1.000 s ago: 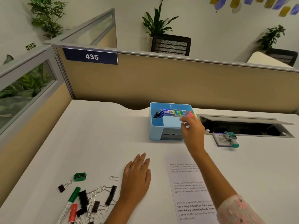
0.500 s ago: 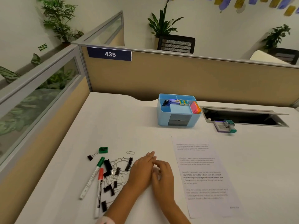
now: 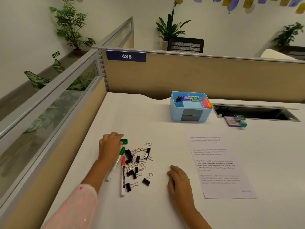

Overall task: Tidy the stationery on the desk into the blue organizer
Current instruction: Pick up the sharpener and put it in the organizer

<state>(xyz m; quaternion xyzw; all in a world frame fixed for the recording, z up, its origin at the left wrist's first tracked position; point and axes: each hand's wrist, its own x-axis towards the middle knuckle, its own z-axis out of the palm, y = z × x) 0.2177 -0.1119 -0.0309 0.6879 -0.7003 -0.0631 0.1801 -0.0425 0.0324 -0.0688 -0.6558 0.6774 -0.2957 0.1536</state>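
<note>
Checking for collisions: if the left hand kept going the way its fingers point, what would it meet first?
The left hand already has its fingertips at the green sharpener, so that comes first; beyond it, probably bare desk.

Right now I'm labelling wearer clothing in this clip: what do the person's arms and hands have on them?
The left arm wears a light pink sleeve with small scattered dots, reaching to the forearm; the left hand is bare. The right forearm shows no sleeve in this view. The right hand wears a thin silver-looking ring on one finger. No watch or bracelet shows.
</note>
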